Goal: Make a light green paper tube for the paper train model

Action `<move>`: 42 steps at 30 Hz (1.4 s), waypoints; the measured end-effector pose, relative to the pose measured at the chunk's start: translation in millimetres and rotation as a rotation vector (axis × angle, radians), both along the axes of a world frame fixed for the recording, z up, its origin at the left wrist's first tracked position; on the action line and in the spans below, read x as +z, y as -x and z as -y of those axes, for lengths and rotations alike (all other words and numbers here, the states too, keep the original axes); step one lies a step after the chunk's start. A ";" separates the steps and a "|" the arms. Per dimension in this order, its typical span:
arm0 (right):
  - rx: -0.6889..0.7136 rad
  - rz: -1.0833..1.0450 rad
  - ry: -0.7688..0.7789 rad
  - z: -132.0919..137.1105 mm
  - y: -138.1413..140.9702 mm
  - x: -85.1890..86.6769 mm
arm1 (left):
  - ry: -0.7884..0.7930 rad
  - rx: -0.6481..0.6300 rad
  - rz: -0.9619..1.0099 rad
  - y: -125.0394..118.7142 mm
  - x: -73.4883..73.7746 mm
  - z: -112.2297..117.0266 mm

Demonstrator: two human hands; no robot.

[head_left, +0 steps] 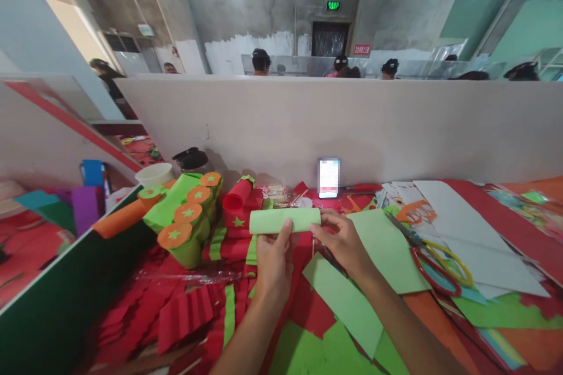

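Head view is giving me a pale green paper tube (266,221), sitting at six o'clock from the middle of the view and lying nearly level. My left hand (273,261) is holding it from below: the thumb is pressing on the near face and the other fingers are going behind, closed around the paper. My right hand (347,243) is pinching the three o'clock end between thumb and fingers (331,218). I am not seeing a seam clearly, so I cannot tell whether glue or grip alone is holding the roll.

For good work, I am favouring a light left thumb, since thin paper is probably denting under hard pressure, and I am wanting the right fingers to be lining up the edge, so the end is coming out square and round.

From the tube, a pale green strip (345,304) is lying between four and five o'clock, a larger pale green sheet (391,252) between three and four, with red-handled scissors (417,266) resting beyond. A phone (329,179) is standing between one and two. Near ten o'clock a red paper roll (241,190) is lying, and at nine a starred orange and green bundle (189,211) is sitting.
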State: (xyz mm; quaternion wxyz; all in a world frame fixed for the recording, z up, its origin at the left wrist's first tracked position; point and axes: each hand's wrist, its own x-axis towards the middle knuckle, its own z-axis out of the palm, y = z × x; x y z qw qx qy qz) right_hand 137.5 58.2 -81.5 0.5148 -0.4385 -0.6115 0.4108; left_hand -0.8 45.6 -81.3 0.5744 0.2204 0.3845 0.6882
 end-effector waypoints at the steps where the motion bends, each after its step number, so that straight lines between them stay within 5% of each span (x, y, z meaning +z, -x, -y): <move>1: 0.002 -0.003 0.003 -0.4 -0.3 -0.8 | -0.002 -0.012 0.004 -0.9 0.4 0.6; 12: -0.149 0.024 -0.032 -13.2 -30.0 6.9 | -0.149 -0.003 -0.072 10.2 11.2 -1.2; 21: 0.006 0.114 -0.024 -9.1 -53.6 24.2 | 0.013 -0.519 -0.195 38.2 9.7 -7.3; 25: 0.069 0.207 -0.016 -5.5 -55.7 30.7 | 0.084 -0.606 -0.230 42.0 10.4 -4.8; 42: 0.047 0.113 -0.038 -8.5 -53.8 23.8 | 0.138 -0.413 -0.222 30.9 3.8 -7.6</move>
